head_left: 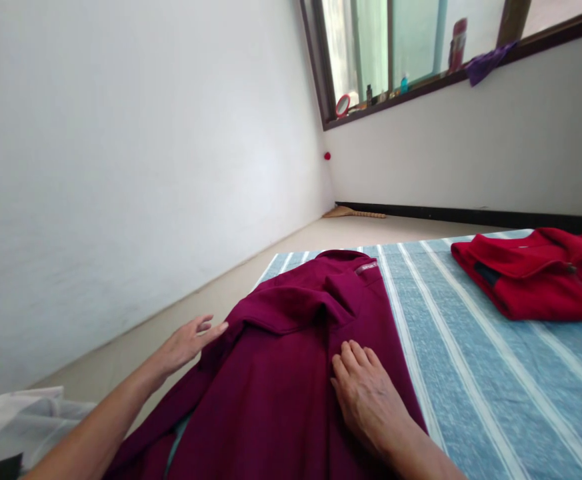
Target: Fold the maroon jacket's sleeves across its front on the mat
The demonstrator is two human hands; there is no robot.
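Two open hands, neither gripping: the right hand (368, 400) lies flat on a maroon fleece jacket (271, 407) draped over the left edge of a blue-and-white striped mat (475, 380), the left hand (188, 345) spread just beside it, so a careless tug could slide the jacket floorward.
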